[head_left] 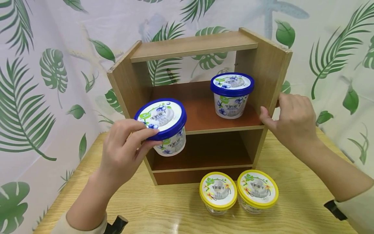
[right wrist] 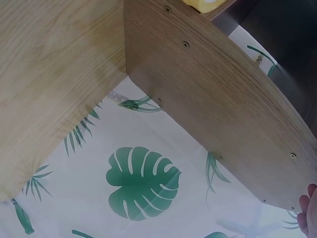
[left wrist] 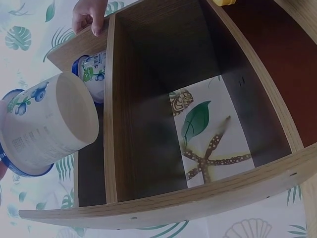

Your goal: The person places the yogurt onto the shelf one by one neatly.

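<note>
In the head view my left hand (head_left: 124, 146) grips a white tub with a blue lid (head_left: 172, 144) by the lid's near-left rim. This tub is tilted and held off the shelf, in front of the left side of a small wooden shelf unit (head_left: 195, 48). A second blue-lidded tub (head_left: 232, 97) stands upright on the reddish-brown upper shelf, toward the right. My right hand (head_left: 296, 118) holds the front edge of the unit's right side panel, thumb on the inner side. In the left wrist view the bottom of the held tub (left wrist: 77, 109) shows.
Two yellow-lidded tubs (head_left: 217, 191) stand side by side on the wooden table (head_left: 175, 208) in front of the unit. The lower compartment (head_left: 201, 151) lies below the upper shelf. A leaf-patterned curtain (head_left: 67, 81) hangs behind and at both sides.
</note>
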`<move>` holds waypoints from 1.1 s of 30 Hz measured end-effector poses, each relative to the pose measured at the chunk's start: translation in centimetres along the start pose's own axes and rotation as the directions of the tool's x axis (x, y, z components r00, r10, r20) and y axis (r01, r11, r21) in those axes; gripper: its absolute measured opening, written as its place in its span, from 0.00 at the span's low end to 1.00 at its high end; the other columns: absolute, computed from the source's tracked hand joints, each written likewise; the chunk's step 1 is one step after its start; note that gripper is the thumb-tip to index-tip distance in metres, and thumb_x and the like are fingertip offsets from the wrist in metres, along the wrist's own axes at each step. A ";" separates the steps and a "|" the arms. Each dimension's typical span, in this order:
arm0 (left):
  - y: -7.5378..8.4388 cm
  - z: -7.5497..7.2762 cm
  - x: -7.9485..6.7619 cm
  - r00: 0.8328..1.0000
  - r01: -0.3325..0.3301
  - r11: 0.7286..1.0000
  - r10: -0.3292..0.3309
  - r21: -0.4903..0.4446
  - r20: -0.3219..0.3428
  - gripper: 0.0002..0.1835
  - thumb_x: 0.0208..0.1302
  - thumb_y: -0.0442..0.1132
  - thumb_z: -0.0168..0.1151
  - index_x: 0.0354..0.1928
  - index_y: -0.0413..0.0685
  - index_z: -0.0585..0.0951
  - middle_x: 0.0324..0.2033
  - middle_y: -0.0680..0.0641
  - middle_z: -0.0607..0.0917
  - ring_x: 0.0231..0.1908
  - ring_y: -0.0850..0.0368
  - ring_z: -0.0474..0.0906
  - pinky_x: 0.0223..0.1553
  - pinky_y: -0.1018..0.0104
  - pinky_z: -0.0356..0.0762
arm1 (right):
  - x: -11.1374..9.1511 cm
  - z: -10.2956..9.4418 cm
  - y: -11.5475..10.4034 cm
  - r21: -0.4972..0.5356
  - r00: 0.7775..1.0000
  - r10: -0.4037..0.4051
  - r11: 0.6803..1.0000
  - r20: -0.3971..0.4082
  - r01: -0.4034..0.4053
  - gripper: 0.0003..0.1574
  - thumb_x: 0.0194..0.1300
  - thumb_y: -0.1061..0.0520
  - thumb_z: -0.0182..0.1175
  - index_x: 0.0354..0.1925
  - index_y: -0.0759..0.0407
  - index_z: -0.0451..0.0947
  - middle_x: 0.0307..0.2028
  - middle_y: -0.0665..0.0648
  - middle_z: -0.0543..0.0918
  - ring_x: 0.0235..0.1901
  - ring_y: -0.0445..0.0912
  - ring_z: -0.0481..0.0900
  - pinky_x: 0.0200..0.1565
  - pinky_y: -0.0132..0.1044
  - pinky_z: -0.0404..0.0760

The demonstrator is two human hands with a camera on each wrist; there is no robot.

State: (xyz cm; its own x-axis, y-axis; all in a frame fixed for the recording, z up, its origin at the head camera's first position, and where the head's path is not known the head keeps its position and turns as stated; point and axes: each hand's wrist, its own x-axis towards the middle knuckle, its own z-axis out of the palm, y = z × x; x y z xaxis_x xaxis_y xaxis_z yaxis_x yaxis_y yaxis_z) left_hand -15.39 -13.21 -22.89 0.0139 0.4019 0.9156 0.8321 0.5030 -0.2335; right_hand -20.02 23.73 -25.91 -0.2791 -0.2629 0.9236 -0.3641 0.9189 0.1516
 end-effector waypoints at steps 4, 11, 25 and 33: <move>-0.2 0.1 0.0 0.999 0.046 0.999 -0.046 0.002 0.029 0.15 0.66 0.44 0.56 0.37 0.37 0.79 0.32 0.41 0.76 0.34 0.45 0.70 0.33 0.58 0.68 | 0.0 0.1 0.2 -0.012 0.999 -0.029 1.000 -0.024 0.029 0.31 0.65 0.44 0.46 0.28 0.75 0.67 0.18 0.69 0.71 0.19 0.62 0.66 0.24 0.50 0.64; -0.5 0.4 0.1 0.995 0.081 0.997 -0.081 0.013 0.056 0.16 0.66 0.45 0.56 0.38 0.37 0.79 0.32 0.40 0.75 0.34 0.46 0.69 0.32 0.57 0.68 | -0.2 0.3 0.3 -0.045 0.997 -0.053 0.998 -0.053 0.050 0.33 0.66 0.43 0.45 0.27 0.75 0.65 0.20 0.71 0.70 0.23 0.64 0.66 0.26 0.53 0.64; -1.8 1.4 -0.3 0.993 0.099 0.995 -0.100 0.020 0.067 0.16 0.66 0.46 0.56 0.38 0.36 0.80 0.33 0.39 0.76 0.36 0.44 0.70 0.35 0.56 0.70 | -0.1 0.4 0.3 -0.072 0.997 -0.059 0.996 -0.048 0.055 0.33 0.65 0.44 0.45 0.26 0.76 0.65 0.20 0.72 0.70 0.22 0.64 0.66 0.25 0.53 0.64; -2.3 2.1 0.2 0.991 0.103 0.995 -0.104 0.013 0.086 0.14 0.65 0.44 0.57 0.40 0.38 0.80 0.35 0.39 0.76 0.37 0.44 0.71 0.36 0.54 0.73 | -0.1 0.4 0.2 -0.058 0.998 -0.049 0.997 -0.041 0.047 0.33 0.65 0.44 0.45 0.27 0.76 0.65 0.20 0.72 0.71 0.23 0.64 0.66 0.26 0.53 0.64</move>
State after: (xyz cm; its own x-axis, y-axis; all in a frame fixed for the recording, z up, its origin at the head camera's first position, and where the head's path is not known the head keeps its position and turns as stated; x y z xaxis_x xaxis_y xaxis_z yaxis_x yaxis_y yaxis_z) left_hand -18.42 -12.70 -22.88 -0.1203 0.4123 0.9031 0.8217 0.5519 -0.1425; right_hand -20.43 23.82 -26.08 -0.2244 -0.2954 0.9286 -0.3242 0.9213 0.2147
